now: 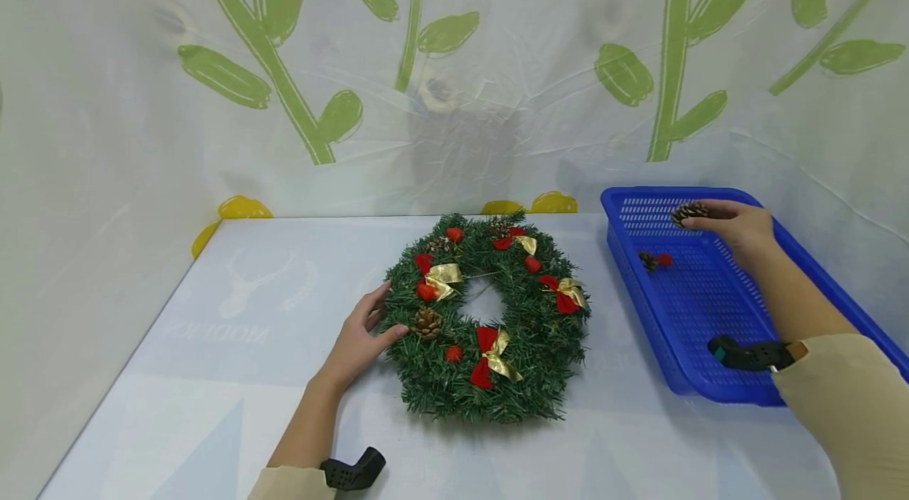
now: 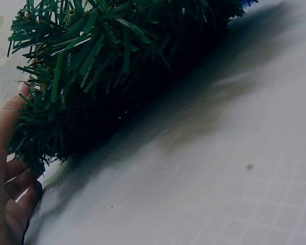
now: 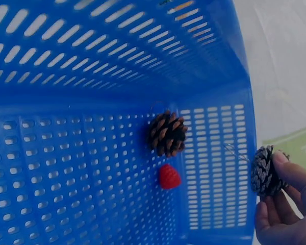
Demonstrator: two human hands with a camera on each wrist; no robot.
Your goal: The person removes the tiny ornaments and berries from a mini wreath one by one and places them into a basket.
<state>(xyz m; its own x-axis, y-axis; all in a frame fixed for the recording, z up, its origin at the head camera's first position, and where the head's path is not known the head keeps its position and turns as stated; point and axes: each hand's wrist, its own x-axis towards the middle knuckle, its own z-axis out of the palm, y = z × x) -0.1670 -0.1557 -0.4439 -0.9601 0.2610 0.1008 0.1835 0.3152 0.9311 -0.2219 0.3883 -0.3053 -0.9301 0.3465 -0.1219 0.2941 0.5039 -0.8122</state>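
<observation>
A green wreath (image 1: 547,358) lies on the table, decorated with red-and-gold bows (image 1: 491,356), red berries (image 1: 453,353) and pine cones (image 1: 428,322). At its left edge my left hand (image 1: 362,338) holds the rim, thumb on top and the other fingers at the side, partly hidden by the needles. Over the far end of the blue basket (image 1: 642,326), my right hand (image 1: 742,228) pinches a pine cone with pale-tipped scales (image 3: 266,171); a thin wire sticks out from it. Inside the basket lie a brown pine cone (image 3: 167,134) and a red berry (image 3: 169,176).
The basket stands on the white table (image 1: 213,342) to the right of the wreath, a gap between them. Behind the table hangs a pale curtain (image 1: 525,90) printed with green stems and yellow flowers. Both wrists carry black camera mounts (image 1: 355,470).
</observation>
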